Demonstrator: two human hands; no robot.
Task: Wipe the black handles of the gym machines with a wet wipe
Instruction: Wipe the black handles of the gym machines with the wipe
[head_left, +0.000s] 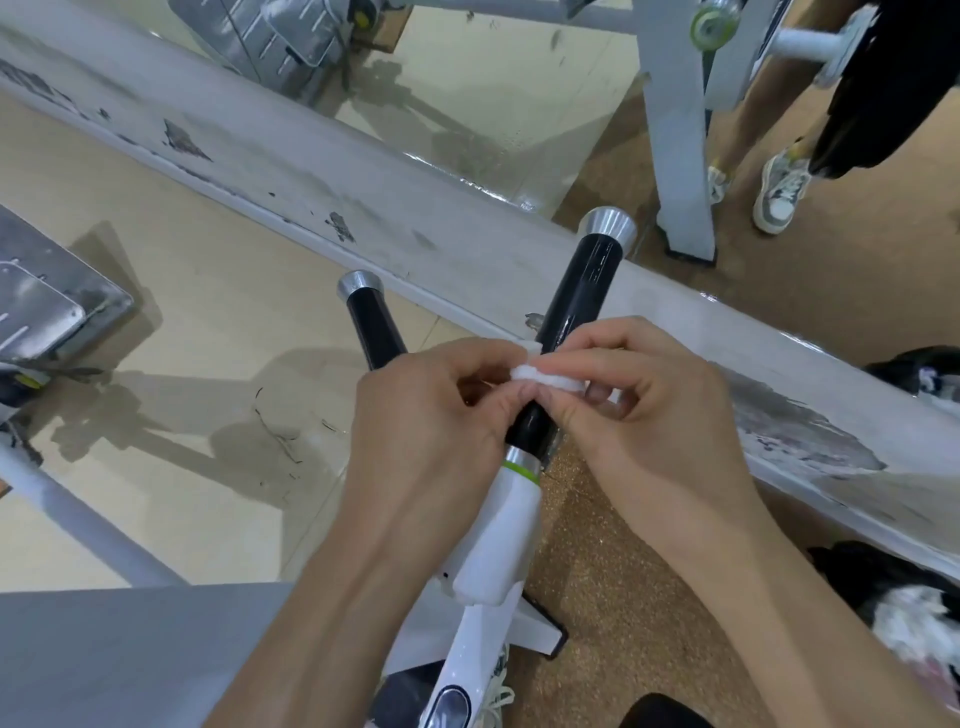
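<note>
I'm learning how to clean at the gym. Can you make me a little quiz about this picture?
1. True or false: both hands hold the wet wipe against the black handle.
2. What colour is the ring just below that handle's black grip?
A. red
B. green
C. blue
3. How many black handles with silver end caps can you see?

Key:
1. True: the left hand and right hand pinch it together.
2. B.
3. Two, counting the second handle.

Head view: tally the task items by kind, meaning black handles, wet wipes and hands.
Black handles: 2, the near handle and the far handle
Wet wipes: 1, the wet wipe
Hands: 2, the left hand and the right hand
Total: 5
</note>
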